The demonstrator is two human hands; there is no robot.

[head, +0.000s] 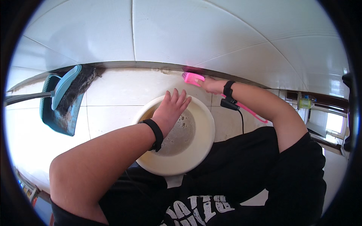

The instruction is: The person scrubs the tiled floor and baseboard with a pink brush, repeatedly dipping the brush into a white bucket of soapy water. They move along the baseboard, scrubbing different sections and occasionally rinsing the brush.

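Note:
A pink long-handled scrub brush (193, 78) is gripped in my right hand (212, 84), its bristles against the dark baseboard strip (169, 66) where wall and floor meet. The brush's handle runs back beneath my right forearm. Over the far part of a cream plastic basin (202, 147) is my left hand (171, 108), fingers spread, holding nothing. Its fingertips reach the basin's far rim; whether they press on it I cannot tell. Cloudy grey water (181, 138) with foam bubbles lies in the basin. Both wrists wear black bands.
To the left, a teal dustpan (72, 124) rests on the tiled floor (113, 87), coated with dark hair and dirt. A light blue broom or scraper head (66, 86) on a grey pole lies across it. White wall tiles (183, 31) rise ahead. A cable (242, 121) hangs from my right wrist.

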